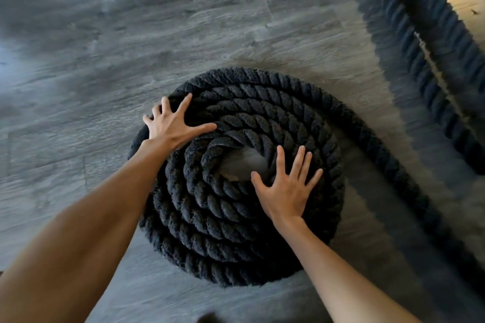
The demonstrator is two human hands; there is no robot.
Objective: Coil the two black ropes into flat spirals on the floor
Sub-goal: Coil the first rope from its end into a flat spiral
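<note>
Left hand (172,123): fingers splayed wide, palm flat on the upper-left outer turns of the coiled rope (236,244). Right hand (284,191): also spread flat, pressing the inner turns right of the bare centre. Neither grips. Rope's tail runs off lower right. 2nd black rope (409,42) lies uncoiled, upper right. Grey wood-plank floor (131,34).

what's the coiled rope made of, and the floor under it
Coiled rope: thick twisted strands, matte black with a fuzzy nap, so probably a woven synthetic or cotton fibre. Floor: grey planks with wood-grain print and seams, likely vinyl or laminate.
</note>
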